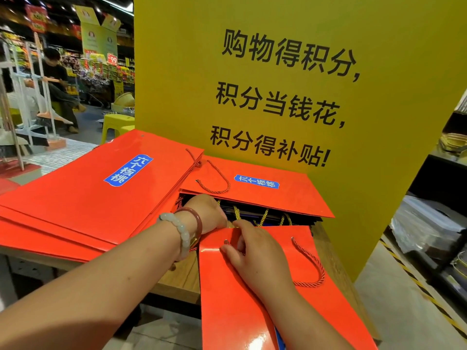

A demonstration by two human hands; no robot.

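Note:
A flat red paper gift bag (273, 299) with a twisted gold-red cord handle (313, 269) lies tilted over the front edge of a wooden counter (177, 281). My right hand (255, 251) rests on its top edge, thumb and fingers curled on the rim. My left hand (204, 213), with two bracelets at the wrist, reaches into the gap under another red bag (255, 195), where dark bags with gold cords (262, 215) are stacked; its fingers are hidden.
A stack of large flat red bags (96, 193) with a blue label covers the counter's left. A tall yellow sign board (290, 84) stands right behind. A person sits far left among store shelves; yellow stools (116, 125) stand near. Wrapped goods sit at right.

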